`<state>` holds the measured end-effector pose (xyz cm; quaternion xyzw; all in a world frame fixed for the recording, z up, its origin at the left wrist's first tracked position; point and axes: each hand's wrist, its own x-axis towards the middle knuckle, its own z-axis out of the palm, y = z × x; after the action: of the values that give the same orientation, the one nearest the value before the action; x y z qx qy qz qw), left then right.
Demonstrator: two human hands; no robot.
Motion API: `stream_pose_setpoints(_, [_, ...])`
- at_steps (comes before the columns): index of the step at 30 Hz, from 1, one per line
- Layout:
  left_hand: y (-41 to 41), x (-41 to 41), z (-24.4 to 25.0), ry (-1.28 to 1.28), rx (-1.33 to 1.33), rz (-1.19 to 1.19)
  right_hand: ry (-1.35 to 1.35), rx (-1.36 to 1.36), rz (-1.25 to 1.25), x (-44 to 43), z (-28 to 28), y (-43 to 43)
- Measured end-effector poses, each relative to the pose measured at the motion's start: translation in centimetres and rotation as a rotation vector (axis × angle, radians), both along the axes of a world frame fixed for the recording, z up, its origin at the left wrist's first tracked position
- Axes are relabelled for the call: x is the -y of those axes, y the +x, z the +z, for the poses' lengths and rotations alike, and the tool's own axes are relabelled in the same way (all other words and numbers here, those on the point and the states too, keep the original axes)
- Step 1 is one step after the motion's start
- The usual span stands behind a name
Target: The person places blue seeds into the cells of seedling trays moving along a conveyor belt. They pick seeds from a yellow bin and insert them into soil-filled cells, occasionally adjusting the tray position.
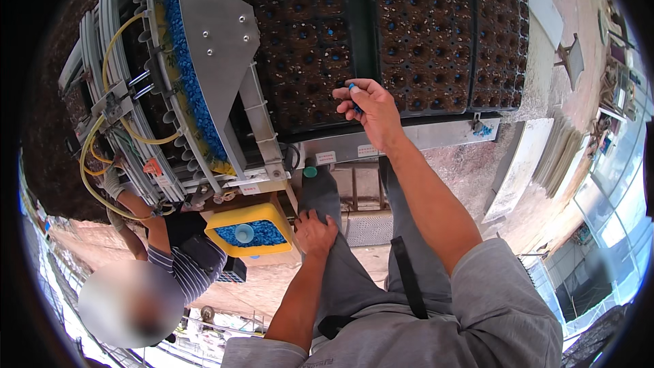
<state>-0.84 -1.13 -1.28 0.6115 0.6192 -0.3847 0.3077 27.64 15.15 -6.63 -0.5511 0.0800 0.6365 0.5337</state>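
My right hand [369,107] is raised over the front edge of a soil-filled seedling tray [301,76], with small blue pellets [352,87] pinched between thumb and forefinger and more under its curled fingers. Blue pellets lie in many of the tray's soil hollows. Two more filled trays, a middle one [424,61] and a far right one [498,46], stand to the right on the same line. My left hand [314,232] rests on my thigh, fingers spread, holding nothing that I can see.
A metal seeding machine [219,20] with a trough of blue pellets [186,71] and yellow hoses stands at the left. Below it is a yellow bin [283,220] of blue pellets with a cup in it. A co-worker in a striped shirt [191,271] works at lower left. A metal rail [429,135] edges the line.
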Motion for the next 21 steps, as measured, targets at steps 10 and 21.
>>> stream_pose_setpoints(10, [-0.3, -0.6, -0.3, -0.022, -0.003, 0.030, -0.059, -0.022, -0.035, -3.2, 0.3, 0.5])
stream_pose_setpoints(21, [-0.6, -0.7, -0.5, -0.032, 0.011, 0.038, -0.115, 0.089, 0.014, -5.3, -0.2, -1.4])
